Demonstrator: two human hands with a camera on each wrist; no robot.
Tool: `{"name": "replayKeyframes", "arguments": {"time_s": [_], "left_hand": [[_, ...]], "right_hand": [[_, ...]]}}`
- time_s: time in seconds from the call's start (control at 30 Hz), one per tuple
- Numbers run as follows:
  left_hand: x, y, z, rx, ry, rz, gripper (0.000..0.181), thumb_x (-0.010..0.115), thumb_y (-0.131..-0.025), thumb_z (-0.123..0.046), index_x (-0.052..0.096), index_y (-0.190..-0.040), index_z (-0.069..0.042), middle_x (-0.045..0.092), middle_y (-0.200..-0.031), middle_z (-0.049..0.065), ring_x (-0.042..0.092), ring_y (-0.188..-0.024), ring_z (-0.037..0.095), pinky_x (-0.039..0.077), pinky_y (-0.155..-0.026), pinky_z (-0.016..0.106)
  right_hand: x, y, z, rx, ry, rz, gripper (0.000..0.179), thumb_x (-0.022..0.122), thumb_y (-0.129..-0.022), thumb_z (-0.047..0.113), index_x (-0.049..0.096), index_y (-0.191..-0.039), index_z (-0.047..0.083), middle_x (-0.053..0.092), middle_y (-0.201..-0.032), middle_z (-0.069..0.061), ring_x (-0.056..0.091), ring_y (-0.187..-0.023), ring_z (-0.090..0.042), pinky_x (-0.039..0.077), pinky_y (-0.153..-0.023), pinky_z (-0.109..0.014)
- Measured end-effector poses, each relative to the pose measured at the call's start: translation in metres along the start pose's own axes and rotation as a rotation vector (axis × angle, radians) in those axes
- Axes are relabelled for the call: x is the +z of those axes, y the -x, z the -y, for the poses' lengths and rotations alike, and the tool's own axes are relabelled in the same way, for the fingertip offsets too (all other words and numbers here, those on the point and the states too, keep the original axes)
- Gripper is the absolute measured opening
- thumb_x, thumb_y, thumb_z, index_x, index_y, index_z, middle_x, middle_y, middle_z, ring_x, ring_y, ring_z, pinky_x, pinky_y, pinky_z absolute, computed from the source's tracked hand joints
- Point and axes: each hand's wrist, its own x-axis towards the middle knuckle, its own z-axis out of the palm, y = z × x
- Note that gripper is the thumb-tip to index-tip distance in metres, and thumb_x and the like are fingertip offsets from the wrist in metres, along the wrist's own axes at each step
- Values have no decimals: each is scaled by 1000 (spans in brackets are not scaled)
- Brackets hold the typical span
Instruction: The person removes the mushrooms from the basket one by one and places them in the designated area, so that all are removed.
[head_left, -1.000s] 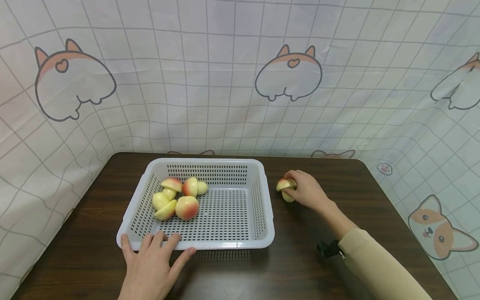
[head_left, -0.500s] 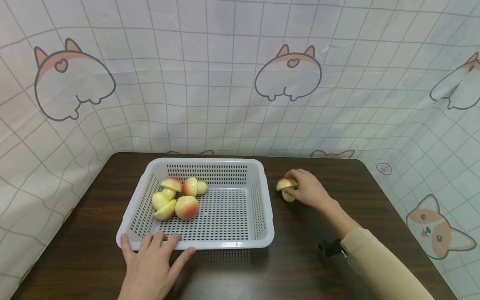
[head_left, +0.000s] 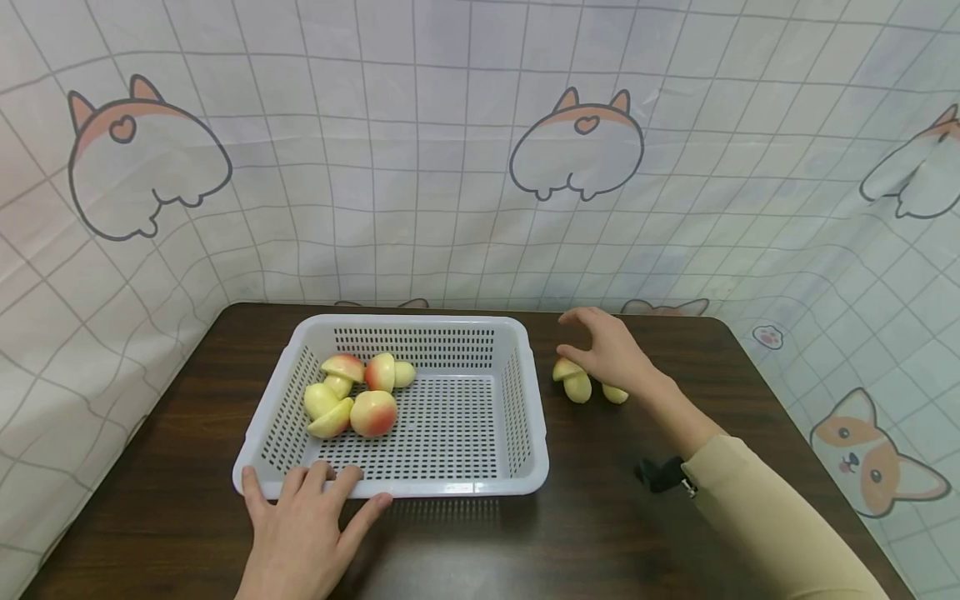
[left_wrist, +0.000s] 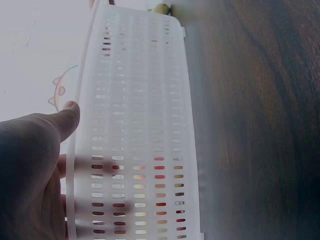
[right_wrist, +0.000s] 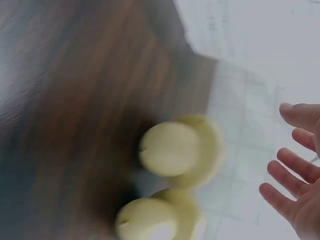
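Observation:
My left hand (head_left: pixel 300 525) holds the near rim of a white plastic basket (head_left: pixel 480 489), fingers hooked over it and thumb along the outside. In the left wrist view, the thumb (left_wrist: pixel 62 120) lies at the rim and finger shadows show through the slotted wall. My right hand (head_left: pixel 611 350) hovers with fingers apart just above a toy mushroom (head_left: pixel 576 387), which rests on the table right of the basket. Another mushroom (head_left: pixel 615 394) lies beside it, partly hidden by the hand. The right wrist view shows both pale yellow mushrooms, the upper one (right_wrist: pixel 170 150) and the lower (right_wrist: pixel 145 220).
Several yellow-and-red toy mushrooms (head_left: pixel 373 414) lie in the basket's left half. The dark wooden table (head_left: pixel 480 550) ends at the back against a white grid-patterned cloth (head_left: pixel 450 167) with corgi drawings. A black strap or device (head_left: pixel 660 475) hangs at the right cuff.
My right hand has let go of the mushroom and lifted up and back, its fingers spreading. Another mushroom beside it has come into sight. The left hand and basket stay put.

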Motion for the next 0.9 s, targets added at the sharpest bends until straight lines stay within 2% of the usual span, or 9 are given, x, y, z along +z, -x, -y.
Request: {"name": "replayKeyframes", "arguments": {"time_s": [0.2, 0.5, 0.67, 0.9], "left_hand": [[0, 0, 0, 1, 9, -4, 54, 58, -96, -66, 69, -112, -16, 62, -102, 12, 56, -111, 42, 0, -100, 87], [0, 0, 0, -7, 9, 8, 55, 58, -96, -66, 70, -113, -16, 63, -104, 13, 56, -112, 43, -1, -100, 86], [0, 1, 0, -7, 10, 7, 54, 59, -95, -66, 70, -113, -16, 63, -105, 13, 55, -112, 43, -2, -100, 86], [-1, 0, -1, -5, 14, 10, 53, 59, -95, -66, 70, -112, -17, 63, -105, 13, 56, -112, 43, -2, -100, 87]], "right_hand": [[-7, -19, 28, -13, -56, 23, 41, 76, -95, 18, 61, -131, 3, 63, -132, -16, 58, -125, -36, 49, -98, -52], [-7, -52, 68, -71, -95, 91, 40, 75, -96, 16, 61, -132, 5, 64, -130, -10, 59, -119, -30, 53, -91, -44], [1, -71, 84, -122, -126, 131, 40, 76, -95, 16, 61, -131, 6, 64, -130, -8, 61, -118, -29, 54, -91, -38], [21, -90, 107, -182, -166, 202, 41, 76, -94, 14, 61, -131, 5, 63, -131, -7, 62, -117, -26, 56, -90, -35]]}}
